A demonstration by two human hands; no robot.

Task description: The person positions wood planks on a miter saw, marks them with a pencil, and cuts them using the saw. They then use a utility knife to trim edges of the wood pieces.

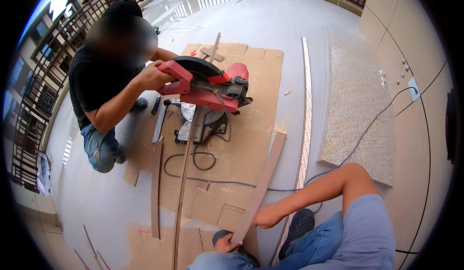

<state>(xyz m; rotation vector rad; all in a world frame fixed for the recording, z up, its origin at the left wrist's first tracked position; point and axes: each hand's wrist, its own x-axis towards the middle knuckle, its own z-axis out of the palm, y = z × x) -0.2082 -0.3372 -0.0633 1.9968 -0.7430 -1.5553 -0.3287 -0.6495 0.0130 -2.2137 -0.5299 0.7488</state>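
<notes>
My left hand grips the lower end of a long brown board, thumb across its face, between my feet. My right hand has curled fingers at the board's right edge, apparently gripping it; the fingertips are partly hidden. Just right of that board lies a long pale strip with a printed face. A co-worker crouches at upper left, one hand on the handle of a red miter saw, the other hand mostly hidden behind it. A long narrow piece runs under the saw toward me.
Cardboard sheets lie under the saw, with a black cable looping across them to a wall socket. A granite step is at right, a railing at left, and another brown board lies left of the long piece.
</notes>
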